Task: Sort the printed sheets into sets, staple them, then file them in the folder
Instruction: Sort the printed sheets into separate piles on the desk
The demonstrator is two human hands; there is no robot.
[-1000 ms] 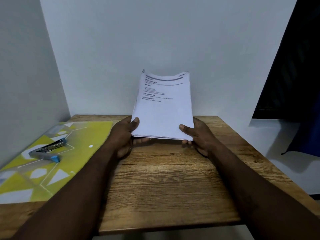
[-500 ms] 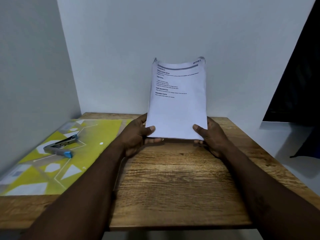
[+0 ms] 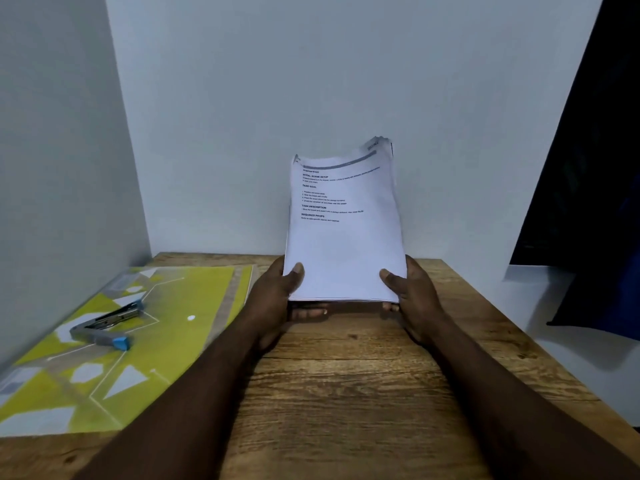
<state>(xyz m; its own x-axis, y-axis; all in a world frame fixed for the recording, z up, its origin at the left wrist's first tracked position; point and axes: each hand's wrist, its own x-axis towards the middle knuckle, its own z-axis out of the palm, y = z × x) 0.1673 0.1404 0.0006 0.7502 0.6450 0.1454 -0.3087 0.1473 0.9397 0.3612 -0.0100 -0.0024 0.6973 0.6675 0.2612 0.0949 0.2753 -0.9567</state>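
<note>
A stack of printed sheets [image 3: 346, 244] is held nearly upright above the wooden table [image 3: 346, 393], printed side toward me. My left hand [image 3: 277, 299] grips its lower left corner, thumb on the front and fingers behind. My right hand [image 3: 412, 296] grips the lower right corner the same way. The stack's top right corner fans slightly. A yellow patterned folder [image 3: 145, 341] lies flat on the table's left part. On the folder rests a grey stapler [image 3: 104, 327] with a blue end.
White walls close in behind and to the left of the table. A dark blue cloth [image 3: 599, 237] hangs at the right, beyond the table edge. Bare wood lies in front of my hands.
The stack has been tipped up from a leaning tilt to nearly upright over the table, and its top right corner has fanned out. Both hands keep their grip at the bottom corners.
</note>
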